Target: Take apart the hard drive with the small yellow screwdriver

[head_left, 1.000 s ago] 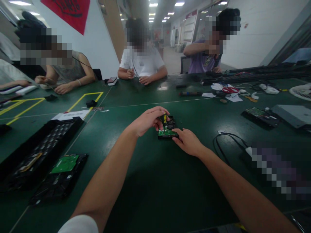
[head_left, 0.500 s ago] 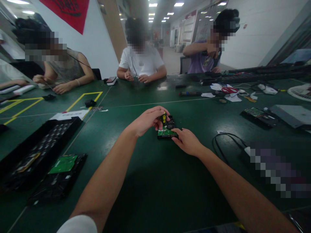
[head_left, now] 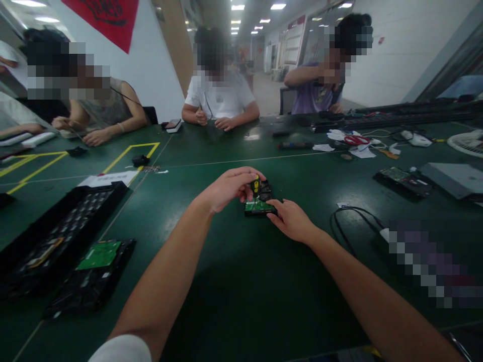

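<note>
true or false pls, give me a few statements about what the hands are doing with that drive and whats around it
1. The left hand grips a yellow-and-black screwdriver over the hard drive. True.
2. The right hand hangs in the air, touching nothing. False: its fingertips rest on the hard drive's near right corner.
3. The hard drive lies with its green circuit board facing up. True.
4. The red-handled scissors lie right against the hard drive's left side. False: they lie far off to the right, among scraps of paper.
</note>
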Demonstrator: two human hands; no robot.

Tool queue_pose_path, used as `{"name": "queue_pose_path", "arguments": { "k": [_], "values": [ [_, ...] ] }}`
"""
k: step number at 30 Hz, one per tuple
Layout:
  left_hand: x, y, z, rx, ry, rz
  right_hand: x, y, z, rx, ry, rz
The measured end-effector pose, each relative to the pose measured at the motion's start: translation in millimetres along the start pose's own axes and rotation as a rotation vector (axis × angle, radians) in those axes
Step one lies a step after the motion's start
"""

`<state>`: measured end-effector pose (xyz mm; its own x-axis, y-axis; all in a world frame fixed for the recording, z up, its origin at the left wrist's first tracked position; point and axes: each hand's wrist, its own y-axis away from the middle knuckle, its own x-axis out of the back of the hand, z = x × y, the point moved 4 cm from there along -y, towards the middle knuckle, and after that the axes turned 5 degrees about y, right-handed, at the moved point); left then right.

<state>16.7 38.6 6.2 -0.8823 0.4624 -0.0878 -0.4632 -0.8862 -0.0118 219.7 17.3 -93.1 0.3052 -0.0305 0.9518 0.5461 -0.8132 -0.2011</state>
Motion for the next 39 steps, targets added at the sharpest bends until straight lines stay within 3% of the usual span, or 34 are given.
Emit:
{"name": "queue_pose_path", "arguments": {
  "k": [9,16,24,39],
  "values": [
    [-2.6,1.3,0.2,0.041,0.116,-0.009,1.1,0.4,-0.2,-0.006,-0.005,-0.005],
    [0.4,-1.5,-4.8,0.012,-0.023,-0.019,1.9,-1.0,-1.2,-0.007,0.02,-0.025],
    [0.9,-2.2,-5.2,0.004,-0.021,0.0,-1.3,-0.3,1.1,-0.002,0.014,-0.013],
    [4.9,-3.3,-0.2,-0.046,-0.108,0.105,-1.0,-0.6,1.1,0.003,0.011,-0.007]
  ]
}}
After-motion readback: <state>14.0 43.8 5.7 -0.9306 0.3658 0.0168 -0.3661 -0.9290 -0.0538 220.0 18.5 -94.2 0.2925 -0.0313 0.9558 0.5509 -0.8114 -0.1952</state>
